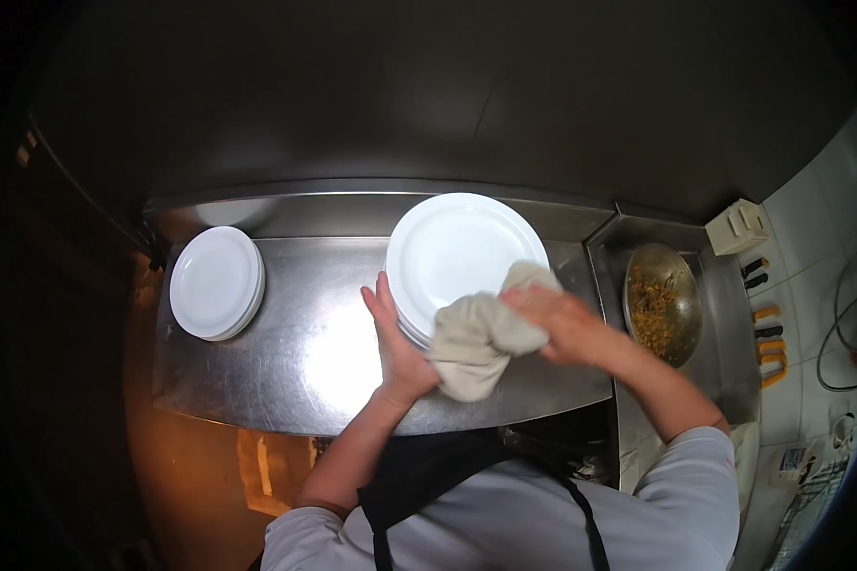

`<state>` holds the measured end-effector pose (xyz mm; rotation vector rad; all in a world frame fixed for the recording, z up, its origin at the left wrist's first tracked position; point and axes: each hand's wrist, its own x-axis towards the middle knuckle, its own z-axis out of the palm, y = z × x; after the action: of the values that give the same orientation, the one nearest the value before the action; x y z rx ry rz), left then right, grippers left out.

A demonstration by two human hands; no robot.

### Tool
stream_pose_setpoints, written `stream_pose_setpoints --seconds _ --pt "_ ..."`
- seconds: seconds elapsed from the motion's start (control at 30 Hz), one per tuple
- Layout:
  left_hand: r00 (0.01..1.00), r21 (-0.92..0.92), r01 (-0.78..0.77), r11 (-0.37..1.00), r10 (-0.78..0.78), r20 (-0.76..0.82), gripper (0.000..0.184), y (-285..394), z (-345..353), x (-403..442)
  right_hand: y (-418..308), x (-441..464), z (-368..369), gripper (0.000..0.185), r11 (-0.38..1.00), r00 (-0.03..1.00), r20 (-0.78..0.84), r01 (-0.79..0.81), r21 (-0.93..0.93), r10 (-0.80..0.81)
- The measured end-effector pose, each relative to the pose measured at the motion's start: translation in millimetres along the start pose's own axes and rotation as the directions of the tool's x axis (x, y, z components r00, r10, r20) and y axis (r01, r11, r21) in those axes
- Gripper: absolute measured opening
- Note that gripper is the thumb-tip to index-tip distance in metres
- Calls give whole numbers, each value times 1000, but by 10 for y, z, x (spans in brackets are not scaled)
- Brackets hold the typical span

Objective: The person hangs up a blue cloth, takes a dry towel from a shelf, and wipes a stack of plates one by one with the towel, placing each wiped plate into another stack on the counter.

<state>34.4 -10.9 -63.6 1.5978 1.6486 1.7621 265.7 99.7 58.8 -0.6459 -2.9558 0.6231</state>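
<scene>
A stack of white plates point(462, 243) stands on the steel counter in front of me. My left hand point(400, 347) lies along the stack's lower left edge, its visible fingers stretched out and its palm side partly behind fabric. In my right hand point(562, 319), slightly blurred, is a bunched beige cloth point(476, 347). The cloth covers the near right part of the top plate's rim and hangs over the edge. Exactly how the fingers hold the cloth is hard to see.
Another stack of white plates point(217, 281) is at the counter's left end. Right of the steel counter point(305, 381), a metal bowl point(686, 309) of chopped brownish food sits in a sunken steel section. Knives with black and yellow handles point(771, 347) line the tiled wall beside it.
</scene>
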Motion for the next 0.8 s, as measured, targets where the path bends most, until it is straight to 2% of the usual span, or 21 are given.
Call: stream_pose_setpoints --seconds 0.03,0.07,0.13,0.2,0.27,0.33,0.37,0.47,0.5,0.53,0.57,0.6,0.67,0.7,0.73,0.77,0.8 --pt "998 -14 23 1000 -22 55 157 162 -84 46 123 15 -80 62 995 997 -14 -74 -68 73" --pt "998 -18 36 999 -35 47 154 146 -73 43 244 74 -165 60 980 989 -33 -149 -134 146" --pt "997 -26 62 998 -61 40 151 107 -42 12 507 372 -152 63 952 978 -142 -184 -246 153" --pt "997 -40 72 997 -71 31 151 111 -25 18 623 816 -40 67 950 925 -332 -255 -182 185" --pt "997 -22 77 997 -76 28 151 127 -29 27 616 1267 50 73 924 916 -337 -303 -235 215" --pt "997 -24 74 997 -73 37 152 149 -36 23 436 1527 333 76 966 899 -426 -195 -169 107" --pt "996 -28 70 997 -69 48 152 154 -33 28 207 1542 341 77 982 931 -348 -156 -103 112" --pt "981 -349 184 919 -196 1 150 71 56 -80 -369 1297 331 83 988 992 -118 -23 155 42" --pt "991 -136 125 983 -118 55 139 -120 -3 -166 -409 1119 424 84 994 992 -122 44 103 -31" --pt "974 -411 225 883 -207 88 134 -125 6 -209 -420 908 491 85 992 987 -119 116 48 -109" --pt "949 -645 305 700 -284 140 129 -124 17 -237 -457 689 436 84 994 990 -91 107 27 -104" --pt "970 -561 241 792 -203 132 121 -114 -30 -182 -470 474 335 82 995 993 -60 105 5 -104" --pt "993 -375 75 924 -35 113 104 -92 -128 -76 -328 143 247 78 999 997 -71 3 -40 -6" --pt "980 -115 -150 982 163 110 101 -52 -191 99 -203 44 201 74 992 992 -101 -83 -94 74" --pt "976 -91 -176 980 186 117 98 -65 -209 218 -53 -18 164 71 975 978 -139 -174 -141 155" --pt "970 -68 -201 977 208 123 96 -79 -226 339 146 -48 187 67 974 947 -277 -200 -109 163" --pt "992 -284 -26 958 60 112 93 -110 -208 432 355 -21 242 64 973 896 -411 -218 -75 169"
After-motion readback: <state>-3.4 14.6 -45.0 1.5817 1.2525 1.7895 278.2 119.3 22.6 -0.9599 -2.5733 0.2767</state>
